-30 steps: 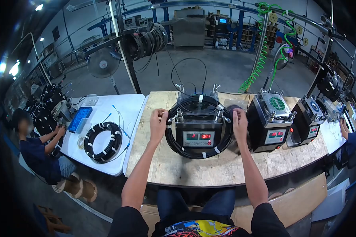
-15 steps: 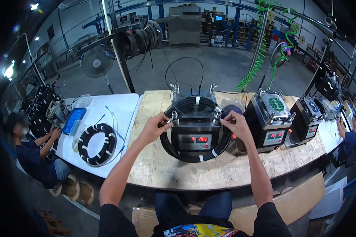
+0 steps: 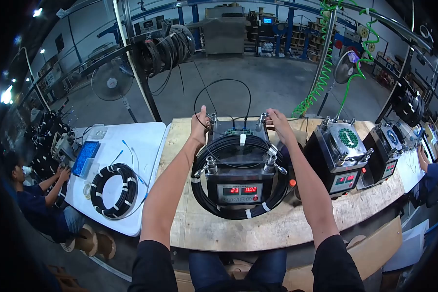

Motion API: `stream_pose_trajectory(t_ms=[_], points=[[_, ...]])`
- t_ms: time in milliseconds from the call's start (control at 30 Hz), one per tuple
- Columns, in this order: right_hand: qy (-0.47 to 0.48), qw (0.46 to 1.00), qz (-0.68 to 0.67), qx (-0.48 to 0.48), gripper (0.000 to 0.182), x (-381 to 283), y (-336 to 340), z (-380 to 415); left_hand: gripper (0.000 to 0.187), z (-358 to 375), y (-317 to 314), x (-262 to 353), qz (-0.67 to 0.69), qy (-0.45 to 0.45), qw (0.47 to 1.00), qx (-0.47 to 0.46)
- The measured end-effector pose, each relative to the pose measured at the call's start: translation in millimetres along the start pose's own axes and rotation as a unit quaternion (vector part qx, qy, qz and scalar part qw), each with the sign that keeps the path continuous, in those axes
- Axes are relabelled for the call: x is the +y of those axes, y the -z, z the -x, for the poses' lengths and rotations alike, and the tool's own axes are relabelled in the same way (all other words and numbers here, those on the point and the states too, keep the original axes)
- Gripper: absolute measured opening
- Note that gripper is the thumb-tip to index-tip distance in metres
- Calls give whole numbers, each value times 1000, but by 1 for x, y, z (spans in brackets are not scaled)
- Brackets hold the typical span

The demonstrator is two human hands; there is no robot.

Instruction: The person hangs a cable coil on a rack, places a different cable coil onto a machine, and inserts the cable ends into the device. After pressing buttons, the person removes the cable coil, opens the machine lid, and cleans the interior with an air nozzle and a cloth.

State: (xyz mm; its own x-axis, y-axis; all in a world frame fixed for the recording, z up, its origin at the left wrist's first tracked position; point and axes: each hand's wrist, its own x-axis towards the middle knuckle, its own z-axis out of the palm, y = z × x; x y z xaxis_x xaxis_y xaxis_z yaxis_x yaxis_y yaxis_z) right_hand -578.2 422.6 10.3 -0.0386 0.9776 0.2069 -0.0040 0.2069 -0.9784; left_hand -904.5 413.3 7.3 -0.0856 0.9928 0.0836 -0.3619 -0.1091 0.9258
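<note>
A polishing machine [image 3: 240,191] with a lit red display stands before me on the wooden bench. Around its body hangs a coil of black cable [image 3: 214,210] tied with white bands, and thin cable ends run into the plate on top. My left hand [image 3: 199,124] reaches to the back left corner, its fingers closed at the rear left clamp [image 3: 212,118]. At the opposite corner, my right hand [image 3: 279,124] has its fingers closed at the rear right clamp [image 3: 264,118]. Both hands partly hide the levers. The front left clamp [image 3: 210,164] and front right clamp [image 3: 272,160] are untouched.
Two similar machines, one near [image 3: 343,160] and one farther [image 3: 385,148], stand to the right. On the white table to the left lie another cable coil [image 3: 113,191] and a blue tray [image 3: 85,155]. One person [image 3: 39,194] sits at left, another [image 3: 430,170] at right.
Both my hands have moved from the front clamps to the rear ones. The front levers now show, pointing outward. The display's left number went from 3 to 23.
</note>
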Motion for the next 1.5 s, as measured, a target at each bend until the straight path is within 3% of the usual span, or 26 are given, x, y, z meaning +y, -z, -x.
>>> stream_pose_trajectory(t_ms=[133,233,267,433,533,633,667,800,900,1033,1067,1167,1333,1433,1467,1500], points=[[5,997,-78,-20,34,31,1,-9,39,-11,7,-19,57,70,996,24],[-10,994,-107,-5,33,26,-8,-3,38,-10,2,-27,57,16,995,84],[-23,994,-103,-1,33,19,-10,1,42,-9,4,-28,75,8,996,53],[-44,996,-78,6,38,21,-5,-2,45,-7,3,-25,24,6,996,83],[63,996,25,58,39,43,-2,-16,49,-10,8,-19,-5,42,996,73],[105,972,171,122,43,29,-1,4,46,1,10,-15,-137,56,981,122],[97,969,186,128,43,19,-2,16,53,-3,18,-18,-252,34,960,116],[0,996,83,-23,48,-40,-16,65,67,64,-2,32,-301,29,953,30],[78,985,146,-38,52,-37,-24,69,71,81,-18,42,-268,61,961,-18],[56,984,167,-21,52,-40,-18,81,75,85,-17,42,-305,24,950,-56],[74,984,159,-19,55,-36,-12,85,57,90,-19,40,-301,-27,952,-40],[44,993,102,-26,54,-60,1,132,54,114,-6,37,-290,-66,953,-54],[157,973,165,29,50,-32,13,177,51,172,10,27,-233,-85,969,12],[126,990,53,34,53,-14,7,188,54,196,12,5,-168,-136,975,59],[123,989,21,75,55,-5,-1,193,55,203,18,-5,-176,-86,976,95],[121,983,63,120,55,3,-4,198,57,199,28,-29,-218,-193,951,108]])
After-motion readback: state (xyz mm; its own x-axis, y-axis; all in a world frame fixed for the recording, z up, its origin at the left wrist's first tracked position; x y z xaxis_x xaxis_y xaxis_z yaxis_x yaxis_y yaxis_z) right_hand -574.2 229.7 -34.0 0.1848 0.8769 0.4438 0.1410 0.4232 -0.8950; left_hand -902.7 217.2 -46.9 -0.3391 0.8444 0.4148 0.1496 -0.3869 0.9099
